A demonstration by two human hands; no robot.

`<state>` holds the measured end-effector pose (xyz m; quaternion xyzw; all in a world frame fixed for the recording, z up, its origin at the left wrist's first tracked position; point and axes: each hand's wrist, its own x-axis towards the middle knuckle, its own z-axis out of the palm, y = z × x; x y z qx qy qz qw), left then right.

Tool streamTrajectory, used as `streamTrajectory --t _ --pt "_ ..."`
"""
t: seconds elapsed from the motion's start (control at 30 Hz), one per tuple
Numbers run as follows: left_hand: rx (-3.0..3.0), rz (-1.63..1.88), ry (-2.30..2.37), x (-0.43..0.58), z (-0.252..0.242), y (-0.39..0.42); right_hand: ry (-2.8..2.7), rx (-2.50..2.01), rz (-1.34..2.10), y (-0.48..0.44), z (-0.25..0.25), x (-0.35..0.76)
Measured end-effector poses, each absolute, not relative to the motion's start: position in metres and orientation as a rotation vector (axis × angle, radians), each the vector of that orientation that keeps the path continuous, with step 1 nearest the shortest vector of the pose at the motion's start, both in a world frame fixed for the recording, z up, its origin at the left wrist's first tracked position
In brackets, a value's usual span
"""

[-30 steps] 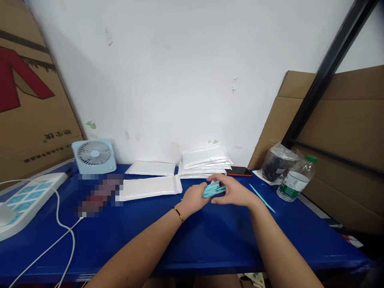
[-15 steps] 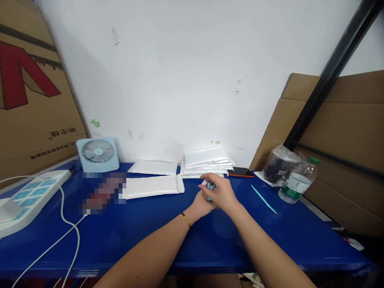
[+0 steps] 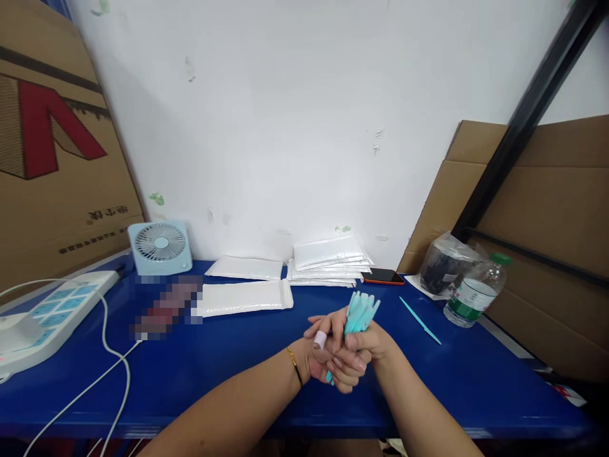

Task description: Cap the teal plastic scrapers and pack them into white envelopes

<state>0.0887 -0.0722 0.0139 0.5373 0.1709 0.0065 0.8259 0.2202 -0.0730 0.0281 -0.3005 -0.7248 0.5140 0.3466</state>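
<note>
Both hands are together over the blue table, closed around a bundle of slim turquoise eyebrow razors (image 3: 360, 314). The bundle's upper ends fan out above the fingers, and a lower tip pokes out beneath. My left hand (image 3: 328, 346) wraps the bundle from the left; a pale pink wrap (image 3: 320, 340) circles one of its fingers. My right hand (image 3: 364, 355) grips from the right, thumb pressed across the razors. The fingers overlap and hide the bundle's middle. A single turquoise razor (image 3: 420, 320) lies on the table to the right of the hands.
White padded mailers (image 3: 328, 266) are stacked by the wall, with a flat mailer (image 3: 242, 298) to their left. A phone (image 3: 383, 276), a water bottle (image 3: 476, 293) and a bagged dark roll (image 3: 440, 270) stand right. Left are a fan (image 3: 162, 247), a power strip (image 3: 61, 311) and cables.
My hands have turned and come nearer to me. The bundle, mostly covered before, now points upward with its turquoise ends showing. The view has shifted slightly.
</note>
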Motion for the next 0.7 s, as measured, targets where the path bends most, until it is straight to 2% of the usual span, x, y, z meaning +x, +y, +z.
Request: streamTrajectory --t 0.1,0.2,0.27,0.37,0.47,0.7 --pt "1.633 0.251 0.532 0.064 0.019 -0.062 -1.475 -0.622 1.377 -0.064 0.022 0.224" --pt "2.245 0.469 1.076 0.01 0.023 -0.031 -1.019 -0.527 1.357 -0.047 0.018 0.237" --pt "2.48 0.37 1.464 -0.033 0.023 -0.004 -0.882 -0.533 1.339 -0.036 0.013 0.246" --pt "2.405 -0.085 1.796 -0.082 0.02 0.031 -0.808 -0.586 1.345 -0.024 0.004 0.251" --pt "2.368 -0.219 1.786 -0.094 0.018 0.044 -0.803 -0.632 1.37 -0.019 -0.005 0.249" --pt "2.707 0.193 1.412 -0.021 0.02 0.012 -0.822 -0.776 1.306 -0.013 -0.014 0.244"
